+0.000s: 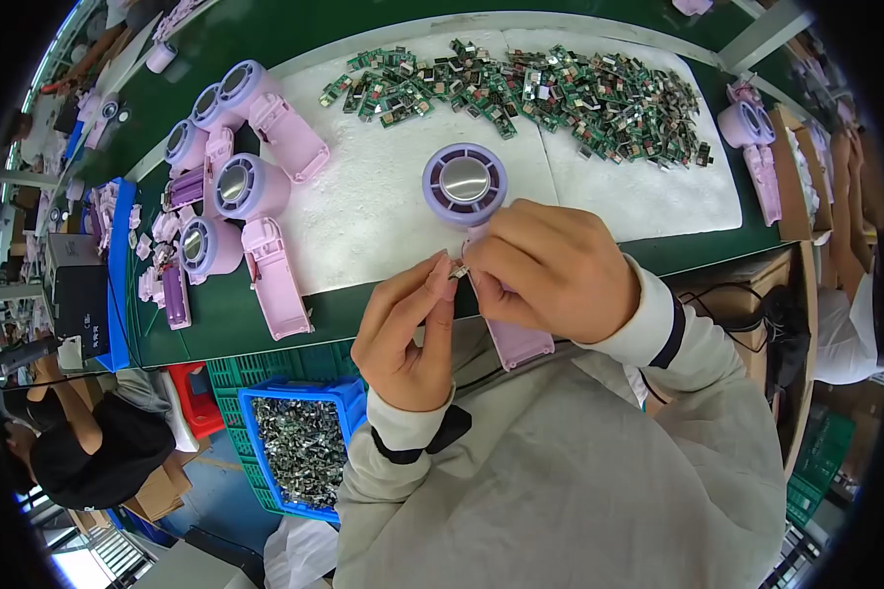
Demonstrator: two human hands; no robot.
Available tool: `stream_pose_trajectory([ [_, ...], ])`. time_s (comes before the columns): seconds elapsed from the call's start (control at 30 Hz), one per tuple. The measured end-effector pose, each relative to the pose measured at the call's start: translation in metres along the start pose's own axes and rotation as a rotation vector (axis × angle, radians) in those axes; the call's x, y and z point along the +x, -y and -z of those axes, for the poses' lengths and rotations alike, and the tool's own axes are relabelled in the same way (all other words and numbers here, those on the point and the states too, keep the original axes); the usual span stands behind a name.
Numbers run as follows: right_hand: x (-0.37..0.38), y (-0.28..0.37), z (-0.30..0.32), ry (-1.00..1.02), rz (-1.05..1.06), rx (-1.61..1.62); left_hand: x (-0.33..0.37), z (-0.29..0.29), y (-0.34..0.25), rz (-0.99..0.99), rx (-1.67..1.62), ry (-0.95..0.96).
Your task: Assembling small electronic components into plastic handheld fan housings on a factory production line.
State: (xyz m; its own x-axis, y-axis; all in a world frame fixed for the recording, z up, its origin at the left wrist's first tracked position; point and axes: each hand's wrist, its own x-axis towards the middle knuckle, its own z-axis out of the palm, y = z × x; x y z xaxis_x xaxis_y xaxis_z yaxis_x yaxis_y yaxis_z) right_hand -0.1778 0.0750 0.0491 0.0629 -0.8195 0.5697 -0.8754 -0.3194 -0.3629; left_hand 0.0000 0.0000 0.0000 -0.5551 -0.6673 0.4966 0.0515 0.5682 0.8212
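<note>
A pink handheld fan lies in front of me, its round purple head (438,186) on the white foam sheet and its open handle (521,345) reaching toward my lap. My left hand (403,346) pinches a small circuit board (457,272) between thumb and fingers, just beside the handle. Close against it, my right hand (558,273) is closed over the handle with its fingertips at the board. A thin wire seems to run there, but what the right fingers grip is hidden. Much of the handle's middle is covered by this hand.
Several green circuit boards (614,103) are heaped along the far side of the white foam sheet (363,216). More pink fan bodies (255,187) lie at the left. A blue bin (255,432) of small parts stands below the table edge. Another person (108,442) sits at lower left.
</note>
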Motion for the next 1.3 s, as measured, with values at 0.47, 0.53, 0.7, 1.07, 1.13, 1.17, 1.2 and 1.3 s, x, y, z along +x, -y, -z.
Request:
stream_pose_trajectory([
  [0.47, -0.002, 0.017, -0.005, -0.141, -0.240, 0.186, -0.005, -0.028, -0.015, -0.075, 0.299, -0.191],
  [0.53, -0.004, 0.016, -0.005, -0.138, -0.255, 0.211, -0.005, -0.030, -0.015, -0.090, 0.321, -0.196],
  [0.7, 0.001, 0.008, 0.008, -0.119, -0.230, 0.203, 0.009, -0.018, -0.020, -0.101, 0.287, -0.117],
  [1.07, 0.062, -0.083, 0.093, 0.103, -0.370, 0.525, 0.098, 0.023, -0.035, 0.012, 0.165, -0.005],
  [1.13, 0.082, -0.116, 0.114, 0.072, -0.570, 0.651, 0.119, 0.016, -0.023, -0.081, 0.382, 0.075],
  [1.17, 0.090, -0.130, 0.129, 0.100, -0.715, 0.644, 0.124, 0.015, -0.017, -0.115, 0.505, 0.112],
  [1.2, 0.100, -0.146, 0.143, 0.105, -0.742, 0.598, 0.127, 0.012, -0.009, -0.117, 0.511, 0.083],
  [1.3, 0.098, -0.231, 0.185, 0.072, -0.622, 0.424, 0.136, 0.000, 0.013, -0.139, 0.680, 0.125],
])
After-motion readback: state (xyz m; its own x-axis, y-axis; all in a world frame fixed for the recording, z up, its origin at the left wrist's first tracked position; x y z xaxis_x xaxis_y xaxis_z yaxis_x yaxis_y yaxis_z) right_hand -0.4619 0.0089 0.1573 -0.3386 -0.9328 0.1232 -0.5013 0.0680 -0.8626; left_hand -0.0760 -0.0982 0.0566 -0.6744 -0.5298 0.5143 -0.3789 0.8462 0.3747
